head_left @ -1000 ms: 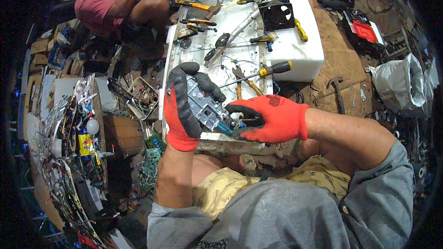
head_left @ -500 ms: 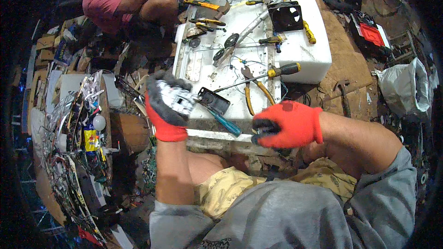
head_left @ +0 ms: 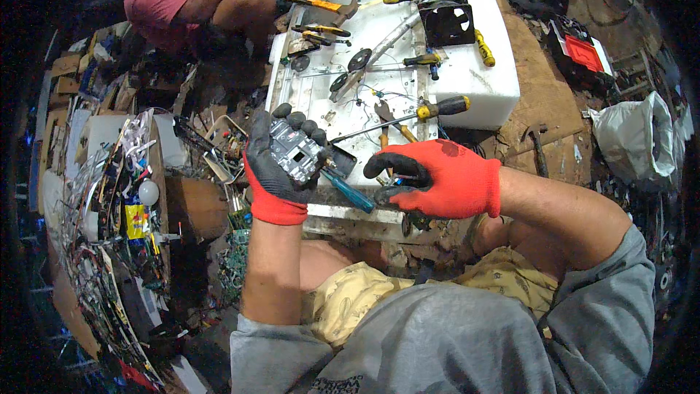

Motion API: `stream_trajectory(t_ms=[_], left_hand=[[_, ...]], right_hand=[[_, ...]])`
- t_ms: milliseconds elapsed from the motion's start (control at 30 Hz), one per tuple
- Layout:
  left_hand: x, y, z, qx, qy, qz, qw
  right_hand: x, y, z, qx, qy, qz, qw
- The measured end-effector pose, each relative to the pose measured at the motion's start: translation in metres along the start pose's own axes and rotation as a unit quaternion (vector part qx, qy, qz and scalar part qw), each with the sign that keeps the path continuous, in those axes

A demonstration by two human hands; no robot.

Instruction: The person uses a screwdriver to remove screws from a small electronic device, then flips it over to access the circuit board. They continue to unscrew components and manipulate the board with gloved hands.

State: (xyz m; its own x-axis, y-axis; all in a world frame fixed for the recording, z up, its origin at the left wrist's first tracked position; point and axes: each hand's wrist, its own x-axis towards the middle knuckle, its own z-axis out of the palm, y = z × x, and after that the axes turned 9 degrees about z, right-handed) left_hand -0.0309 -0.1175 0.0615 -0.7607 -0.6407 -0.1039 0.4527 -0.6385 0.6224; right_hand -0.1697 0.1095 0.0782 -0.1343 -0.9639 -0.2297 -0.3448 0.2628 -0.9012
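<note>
My left hand (head_left: 281, 164), in a red and black glove, grips a grey metal and plastic device part (head_left: 294, 150) with a square opening in its middle. To its right, my right hand (head_left: 437, 179), gloved alike, hovers with thumb and fingers apart and nothing visible between them. A screwdriver with a teal handle (head_left: 348, 191) lies between the hands, its tip end beside the device part. Just behind it rests a black plastic cover (head_left: 341, 159), partly hidden. Beyond my right hand are orange-handled pliers (head_left: 389, 118), partly covered, and a long screwdriver with a yellow and black handle (head_left: 445, 107).
On the white work surface (head_left: 467, 91) lie a hammer (head_left: 324, 6), a black fan frame (head_left: 447, 25) and several hand tools. A person (head_left: 171, 4) sits at the far left. Scrap strips and wires (head_left: 109, 226) pile up at the left; a white sack (head_left: 634, 138) stands right.
My right hand has moved left and up toward the device part, and its fingers have spread apart. My left hand has shifted slightly right and tilted the device part.
</note>
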Motion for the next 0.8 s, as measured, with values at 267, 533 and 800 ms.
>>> stream_trajectory(t_ms=[267, 533, 800], left_hand=[[-0.007, -0.005, 0.009, 0.007, 0.013, 0.025, 1.000], [-0.018, -0.008, 0.023, 0.096, -0.036, 0.080, 0.991], [-0.025, -0.010, 0.036, 0.168, -0.070, 0.107, 0.977]], right_hand=[[0.002, 0.009, 0.005, 0.015, 0.043, -0.068, 0.997], [0.000, 0.003, 0.006, 0.010, 0.043, -0.046, 0.998], [-0.001, -0.003, 0.000, 0.037, 0.031, -0.005, 0.999]])
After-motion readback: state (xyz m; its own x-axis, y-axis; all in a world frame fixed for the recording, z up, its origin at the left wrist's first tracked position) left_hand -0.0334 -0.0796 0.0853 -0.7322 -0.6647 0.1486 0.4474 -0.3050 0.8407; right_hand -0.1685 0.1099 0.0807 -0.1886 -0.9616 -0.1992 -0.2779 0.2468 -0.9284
